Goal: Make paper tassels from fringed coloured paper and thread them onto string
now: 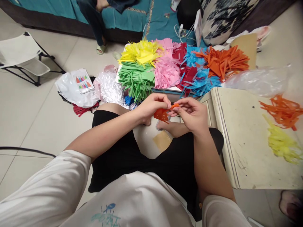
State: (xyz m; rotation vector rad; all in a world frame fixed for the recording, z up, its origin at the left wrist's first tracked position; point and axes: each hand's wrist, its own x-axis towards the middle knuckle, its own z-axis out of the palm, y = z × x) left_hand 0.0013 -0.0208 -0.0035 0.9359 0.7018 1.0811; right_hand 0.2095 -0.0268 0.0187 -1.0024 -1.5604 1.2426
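Between my two hands, over my lap, is a piece of orange tissue-paper fringe point(161, 115). My left hand point(156, 105) is closed on it, and most of the piece hangs below those fingers. The fingertips of my right hand point(190, 113) pinch its narrow twisted end. Just beyond my hands lie piles of fringed paper: green point(137, 78), yellow point(140, 53), pink point(167, 71), dark red point(188, 77), blue point(205, 83) and orange point(227, 61). Part of the held piece is hidden by my fingers.
At right, a cream cabinet top point(248, 142) bears loose orange fringe point(284, 110) and yellow fringe point(284, 142). A clear plastic bag point(260, 80) lies behind. To the left are silver fringe point(110, 90), a white bag point(73, 90) and a folding stool point(21, 50). Another person's leg point(92, 23) shows at the sofa.
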